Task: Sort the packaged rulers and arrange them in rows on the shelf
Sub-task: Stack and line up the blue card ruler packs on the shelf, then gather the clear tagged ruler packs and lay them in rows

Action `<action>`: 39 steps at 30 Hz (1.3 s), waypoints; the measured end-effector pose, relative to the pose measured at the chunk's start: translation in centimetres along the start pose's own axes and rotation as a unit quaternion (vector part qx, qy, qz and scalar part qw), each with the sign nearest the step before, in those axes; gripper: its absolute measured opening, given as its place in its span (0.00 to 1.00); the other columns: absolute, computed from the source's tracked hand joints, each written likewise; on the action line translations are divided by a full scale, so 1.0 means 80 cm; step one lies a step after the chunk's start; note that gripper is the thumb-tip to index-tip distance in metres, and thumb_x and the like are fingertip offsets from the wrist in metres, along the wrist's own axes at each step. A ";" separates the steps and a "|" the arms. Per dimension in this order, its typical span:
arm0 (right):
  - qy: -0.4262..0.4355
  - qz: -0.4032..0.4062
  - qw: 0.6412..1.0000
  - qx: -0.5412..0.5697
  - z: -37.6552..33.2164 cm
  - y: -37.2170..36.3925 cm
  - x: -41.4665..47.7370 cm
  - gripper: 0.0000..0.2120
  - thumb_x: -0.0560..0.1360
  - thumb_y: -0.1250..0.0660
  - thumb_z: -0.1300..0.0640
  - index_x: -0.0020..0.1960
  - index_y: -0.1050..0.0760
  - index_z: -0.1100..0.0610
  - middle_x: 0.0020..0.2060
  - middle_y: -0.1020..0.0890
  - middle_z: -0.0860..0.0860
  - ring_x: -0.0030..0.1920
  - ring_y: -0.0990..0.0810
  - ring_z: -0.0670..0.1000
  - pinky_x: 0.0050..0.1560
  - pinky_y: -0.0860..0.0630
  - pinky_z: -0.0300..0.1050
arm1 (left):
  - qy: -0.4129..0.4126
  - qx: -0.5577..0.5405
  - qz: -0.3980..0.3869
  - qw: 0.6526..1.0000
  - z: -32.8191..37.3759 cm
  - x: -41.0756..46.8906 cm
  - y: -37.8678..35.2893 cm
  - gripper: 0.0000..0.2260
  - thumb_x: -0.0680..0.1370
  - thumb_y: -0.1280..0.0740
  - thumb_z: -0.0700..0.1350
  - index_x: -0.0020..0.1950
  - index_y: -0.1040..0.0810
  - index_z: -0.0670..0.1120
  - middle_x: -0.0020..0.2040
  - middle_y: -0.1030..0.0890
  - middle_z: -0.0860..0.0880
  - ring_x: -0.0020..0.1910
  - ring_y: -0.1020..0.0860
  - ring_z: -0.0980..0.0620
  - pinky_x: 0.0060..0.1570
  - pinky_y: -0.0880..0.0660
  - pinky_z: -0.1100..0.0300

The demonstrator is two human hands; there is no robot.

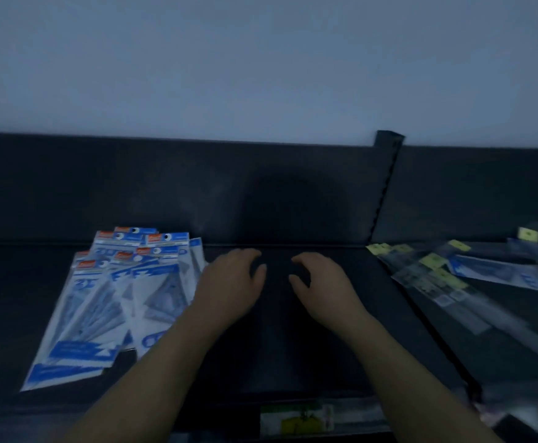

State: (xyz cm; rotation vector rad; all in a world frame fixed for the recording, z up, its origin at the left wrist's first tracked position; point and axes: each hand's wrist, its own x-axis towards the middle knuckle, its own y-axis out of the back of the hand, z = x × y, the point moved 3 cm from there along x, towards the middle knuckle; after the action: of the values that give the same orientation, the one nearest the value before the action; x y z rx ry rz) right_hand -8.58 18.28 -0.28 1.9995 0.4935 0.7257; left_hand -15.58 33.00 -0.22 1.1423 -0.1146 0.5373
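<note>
Looks like between picks: both left hand point(232, 279) and right hand point(318, 282) hover loosely curled and empty over the bare shelf point(277, 346) middle, blue packs point(117, 295) stacked left, so next probably grabbing from the messy pile point(453, 276) right.

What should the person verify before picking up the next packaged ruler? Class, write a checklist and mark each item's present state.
1. Is the left hand free: ok, it holds nothing.
2. Is the right hand free: ok, it holds nothing.
3. Is there bare shelf between the piles: ok.
4. Do the blue packs lie in rows: not ok, they overlap in a fan.
5. Do the yellow-tagged packs lie in rows: not ok, strewn askew.
6. Is the print readable for sorting: cannot tell, dim and blurred.
</note>
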 end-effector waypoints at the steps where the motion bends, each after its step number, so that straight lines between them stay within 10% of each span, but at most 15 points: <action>1: -0.010 0.011 1.000 -0.013 0.012 0.011 -0.008 0.19 0.79 0.38 0.52 0.68 0.29 0.55 0.65 0.25 0.49 0.65 0.28 0.48 0.67 0.35 0.42 | -0.014 -0.014 -0.007 1.000 0.016 0.002 -0.007 0.17 0.80 0.39 0.52 0.66 0.25 0.49 0.60 0.20 0.50 0.58 0.23 0.50 0.58 0.28 0.57; 15: -0.237 0.009 0.971 -0.042 0.278 0.153 -0.094 0.16 0.76 0.35 0.53 0.61 0.24 0.59 0.56 0.21 0.56 0.58 0.23 0.56 0.56 0.27 0.47 | -0.010 -0.092 -0.202 0.975 0.251 0.046 -0.171 0.16 0.79 0.38 0.56 0.59 0.24 0.45 0.53 0.21 0.48 0.49 0.24 0.51 0.48 0.24 0.56; 20: -0.240 -0.058 0.968 -0.036 0.348 0.167 -0.098 0.15 0.66 0.30 0.40 0.38 0.29 0.50 0.38 0.25 0.50 0.43 0.25 0.53 0.38 0.29 0.45 | 0.077 0.031 -0.234 0.969 0.305 0.067 -0.230 0.39 0.74 0.41 0.69 0.75 0.40 0.44 0.71 0.35 0.41 0.68 0.36 0.41 0.64 0.35 0.50; 23: -0.201 -0.079 0.976 -0.007 0.361 0.166 -0.088 0.16 0.67 0.29 0.40 0.42 0.26 0.52 0.40 0.22 0.51 0.43 0.23 0.52 0.41 0.26 0.48 | 0.116 0.068 -0.229 0.964 0.315 0.072 -0.239 0.45 0.70 0.36 0.70 0.77 0.46 0.44 0.72 0.38 0.41 0.69 0.38 0.41 0.64 0.36 0.51; 26: -0.203 -0.118 0.972 0.025 0.369 0.167 -0.079 0.18 0.69 0.27 0.46 0.52 0.25 0.56 0.45 0.19 0.52 0.43 0.20 0.50 0.48 0.21 0.49 | 0.186 -0.027 -0.217 0.958 0.312 0.080 -0.244 0.41 0.69 0.28 0.61 0.74 0.41 0.44 0.69 0.37 0.41 0.65 0.33 0.44 0.60 0.30 0.55; 30: -0.190 -0.135 0.971 0.045 0.382 0.166 -0.068 0.10 0.71 0.28 0.49 0.43 0.26 0.54 0.36 0.21 0.50 0.37 0.22 0.48 0.39 0.25 0.45 | 0.178 -0.059 -0.198 0.962 0.316 0.084 -0.241 0.25 0.70 0.26 0.48 0.62 0.28 0.39 0.52 0.23 0.44 0.44 0.25 0.51 0.28 0.33 0.65; 33: -0.201 -0.121 0.969 0.076 0.398 0.171 -0.069 0.12 0.75 0.35 0.51 0.36 0.29 0.56 0.30 0.25 0.51 0.32 0.26 0.48 0.32 0.33 0.42 | 0.133 -0.014 -0.206 0.970 0.322 0.077 -0.238 0.10 0.73 0.29 0.47 0.43 0.26 0.42 0.44 0.21 0.43 0.45 0.22 0.46 0.30 0.34 0.60; 39: -0.220 -0.068 0.971 0.063 0.435 0.195 -0.077 0.13 0.78 0.41 0.56 0.35 0.31 0.57 0.32 0.28 0.51 0.33 0.29 0.48 0.29 0.38 0.41 | 0.111 -0.039 -0.250 0.961 0.314 0.062 -0.223 0.13 0.74 0.31 0.52 0.35 0.25 0.44 0.37 0.22 0.47 0.35 0.25 0.52 0.36 0.30 0.59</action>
State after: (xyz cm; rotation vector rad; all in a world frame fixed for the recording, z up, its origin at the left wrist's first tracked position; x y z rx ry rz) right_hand 10.82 -15.09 -2.51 2.1398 0.4106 0.1573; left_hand 1.53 7.04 -2.68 0.9778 0.3396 0.2026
